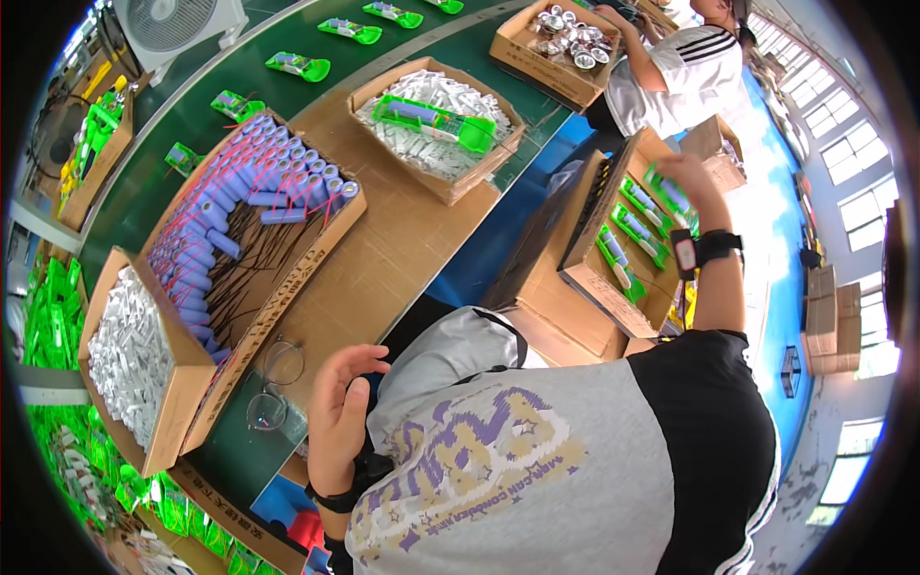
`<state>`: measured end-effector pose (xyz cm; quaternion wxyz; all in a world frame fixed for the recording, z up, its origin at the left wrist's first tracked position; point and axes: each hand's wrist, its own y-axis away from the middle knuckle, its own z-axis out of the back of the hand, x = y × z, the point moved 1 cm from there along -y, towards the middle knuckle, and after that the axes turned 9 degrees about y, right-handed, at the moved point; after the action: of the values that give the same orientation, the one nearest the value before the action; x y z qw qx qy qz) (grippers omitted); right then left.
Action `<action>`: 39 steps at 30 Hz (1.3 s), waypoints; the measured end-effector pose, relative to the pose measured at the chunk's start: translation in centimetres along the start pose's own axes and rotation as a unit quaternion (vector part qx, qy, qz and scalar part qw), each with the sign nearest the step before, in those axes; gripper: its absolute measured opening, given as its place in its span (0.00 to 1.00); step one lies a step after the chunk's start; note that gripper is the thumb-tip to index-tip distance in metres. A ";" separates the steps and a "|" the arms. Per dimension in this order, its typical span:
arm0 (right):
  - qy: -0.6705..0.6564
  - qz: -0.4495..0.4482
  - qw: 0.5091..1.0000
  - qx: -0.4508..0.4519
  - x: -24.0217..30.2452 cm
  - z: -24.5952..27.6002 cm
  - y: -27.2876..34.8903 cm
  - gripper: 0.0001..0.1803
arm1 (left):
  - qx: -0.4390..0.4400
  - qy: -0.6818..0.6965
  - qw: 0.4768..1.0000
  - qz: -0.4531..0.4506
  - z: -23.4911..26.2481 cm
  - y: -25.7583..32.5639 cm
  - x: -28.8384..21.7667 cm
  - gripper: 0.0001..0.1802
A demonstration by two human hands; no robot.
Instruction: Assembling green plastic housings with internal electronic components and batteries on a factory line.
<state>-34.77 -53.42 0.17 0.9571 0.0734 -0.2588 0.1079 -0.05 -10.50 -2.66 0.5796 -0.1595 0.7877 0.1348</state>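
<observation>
My right hand point(685, 180), a watch strapped at its wrist, reaches over an open cardboard box point(582, 257) on my right. Its fingers are closed on a green plastic housing point(668, 192) at the far end of that box. Beside it lie several similar green housings point(637, 235), each with a purple cylindrical battery in it. Near the table's front edge my left hand point(337, 410) is raised in front of my body, fingers apart and nothing in it. A pair of eyeglasses point(267, 410) rests on the table just left of that hand.
A carton of wired purple batteries point(218, 216) and a carton of white plastic parts point(129, 350) stand left. Ahead, another carton of white parts point(436, 165) bears a green housing point(436, 123). Beyond are silver cups point(575, 43) and a co-worker point(671, 81).
</observation>
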 end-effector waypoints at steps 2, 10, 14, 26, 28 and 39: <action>0.022 0.036 0.997 0.057 -4.9 -2.1 -1.0 0.14 | 0.008 -0.001 1.000 0.005 0.0 -0.3 0.2 0.16; 0.123 -0.029 0.992 -0.024 -7.9 -4.0 -5.6 0.16 | 0.006 -0.016 0.999 0.032 -0.5 -0.6 0.2 0.15; 0.172 0.034 0.982 -0.063 -10.1 -4.8 -11.4 0.13 | -0.028 -0.025 0.998 0.040 -0.6 -0.8 0.0 0.13; 0.365 -0.024 0.904 -0.220 -21.0 -4.5 -19.6 0.15 | -0.030 -0.012 0.999 0.034 0.2 -1.9 0.9 0.13; 0.233 0.023 0.907 -0.351 -7.7 -6.7 -16.5 0.15 | -0.067 -0.029 0.997 0.032 -0.4 -1.7 1.2 0.13; 0.170 0.478 0.859 -0.067 25.9 -18.1 0.3 0.23 | -0.103 -0.016 0.995 -0.006 1.5 0.3 1.6 0.12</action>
<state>-4.35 -45.23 -2.03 0.8198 -0.1429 -0.1021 0.5450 0.71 -9.82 -4.66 0.5733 -0.2210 0.7593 0.2142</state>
